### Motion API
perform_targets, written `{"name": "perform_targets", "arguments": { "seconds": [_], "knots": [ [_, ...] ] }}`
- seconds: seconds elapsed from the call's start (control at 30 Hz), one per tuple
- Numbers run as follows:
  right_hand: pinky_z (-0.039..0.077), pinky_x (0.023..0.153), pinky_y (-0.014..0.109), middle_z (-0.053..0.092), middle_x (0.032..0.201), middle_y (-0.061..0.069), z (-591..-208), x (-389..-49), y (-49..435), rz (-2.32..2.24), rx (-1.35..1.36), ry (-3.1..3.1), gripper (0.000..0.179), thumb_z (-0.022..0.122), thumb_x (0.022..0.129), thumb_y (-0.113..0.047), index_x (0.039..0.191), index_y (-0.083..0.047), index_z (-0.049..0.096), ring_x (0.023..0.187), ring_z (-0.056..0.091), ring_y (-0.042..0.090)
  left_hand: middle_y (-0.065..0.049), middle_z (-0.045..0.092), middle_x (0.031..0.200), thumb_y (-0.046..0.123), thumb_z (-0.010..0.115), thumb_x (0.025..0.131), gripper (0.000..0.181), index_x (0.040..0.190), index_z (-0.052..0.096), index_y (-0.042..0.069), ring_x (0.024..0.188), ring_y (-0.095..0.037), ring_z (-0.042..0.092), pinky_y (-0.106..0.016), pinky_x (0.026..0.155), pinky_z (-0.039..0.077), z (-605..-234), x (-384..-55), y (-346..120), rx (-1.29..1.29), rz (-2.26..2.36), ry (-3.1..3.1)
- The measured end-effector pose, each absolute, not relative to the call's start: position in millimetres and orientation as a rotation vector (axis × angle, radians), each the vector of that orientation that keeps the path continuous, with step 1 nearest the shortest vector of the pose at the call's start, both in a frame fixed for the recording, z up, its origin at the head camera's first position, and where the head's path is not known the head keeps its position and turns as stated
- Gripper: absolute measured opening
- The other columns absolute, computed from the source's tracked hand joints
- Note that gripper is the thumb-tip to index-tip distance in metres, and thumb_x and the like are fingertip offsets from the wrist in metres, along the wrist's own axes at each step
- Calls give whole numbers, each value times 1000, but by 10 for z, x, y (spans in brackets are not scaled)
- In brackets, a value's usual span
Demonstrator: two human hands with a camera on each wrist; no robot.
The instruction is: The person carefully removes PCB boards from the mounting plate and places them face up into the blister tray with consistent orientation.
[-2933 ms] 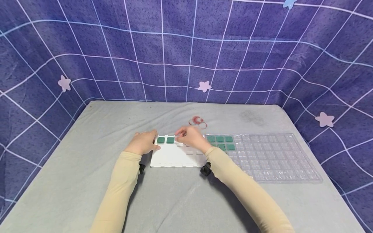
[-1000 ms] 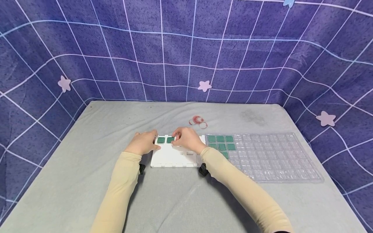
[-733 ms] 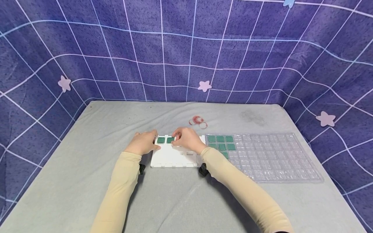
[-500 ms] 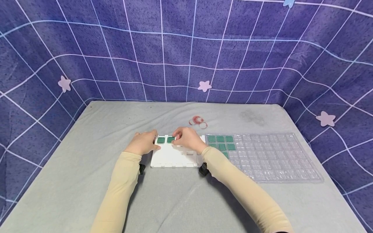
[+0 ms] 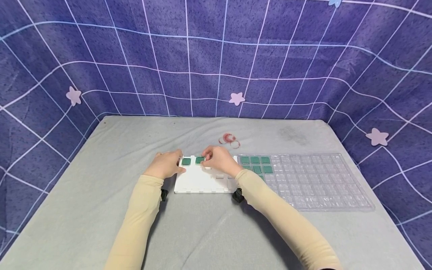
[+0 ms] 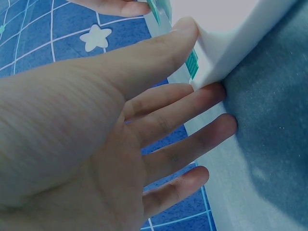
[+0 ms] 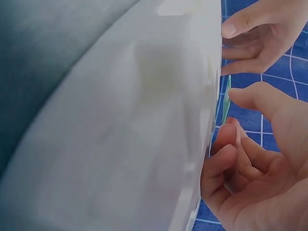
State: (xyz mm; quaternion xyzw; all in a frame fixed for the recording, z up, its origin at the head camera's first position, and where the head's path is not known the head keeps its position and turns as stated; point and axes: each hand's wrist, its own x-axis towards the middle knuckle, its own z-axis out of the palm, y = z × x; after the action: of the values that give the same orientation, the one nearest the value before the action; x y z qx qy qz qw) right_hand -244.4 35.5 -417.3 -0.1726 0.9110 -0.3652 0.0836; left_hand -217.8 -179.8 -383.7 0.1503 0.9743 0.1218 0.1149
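Note:
My left hand holds the left end of a white slotted tray, thumb on its top face and fingertips along its edge in the left wrist view. The outer fingers there lie fairly straight. Between thumb and fingertips, my right hand pinches a small green circuit board over the tray's far row. Seen nearly edge-on in the right wrist view, that board is raised beside the tray. Another green circuit board sits in the tray's far left slot. My right hand and forearm cover part of the tray's right side.
To the right lies a clear plastic compartment tray, with several green boards in its left compartments. Reddish rings lie or are marked on the grey cloth behind the white tray. A purple gridded curtain encloses the table's back and sides.
The second green board has shifted slightly right and away, out of line with the first, as my right hand moves with it. My left hand stays in place on the white tray.

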Motion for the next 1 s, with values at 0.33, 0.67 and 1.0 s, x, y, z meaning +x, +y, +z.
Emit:
{"name": "perform_targets", "arguments": {
  "seconds": [0.33,0.67,1.0],
  "knots": [
    [51,86,28,70,88,0,-4165,-2401,410,-1076,-516,2720,26,80,87,-18,109,-8,72,78,60,8,-13,73,106,26,75,93,51,132,57,-1,97,-32,68,-52,94,42,-3843,-2166,-1793,430,361,2848],
    [49,80,25,69,87,-2,-4109,-2333,490,-1103,-497,2726,25,79,87,-22,109,-10,73,79,60,9,-12,72,103,26,75,93,50,131,57,-2,94,-31,68,-51,93,42,-3834,-2174,-1795,438,356,2850],
    [47,73,22,68,88,-2,-4060,-2249,539,-1137,-508,2721,25,80,86,-22,108,-11,72,79,60,9,-11,72,101,27,75,93,50,131,57,-2,95,-30,68,-53,95,42,-3828,-2165,-1794,441,351,2846]
  ]
}}
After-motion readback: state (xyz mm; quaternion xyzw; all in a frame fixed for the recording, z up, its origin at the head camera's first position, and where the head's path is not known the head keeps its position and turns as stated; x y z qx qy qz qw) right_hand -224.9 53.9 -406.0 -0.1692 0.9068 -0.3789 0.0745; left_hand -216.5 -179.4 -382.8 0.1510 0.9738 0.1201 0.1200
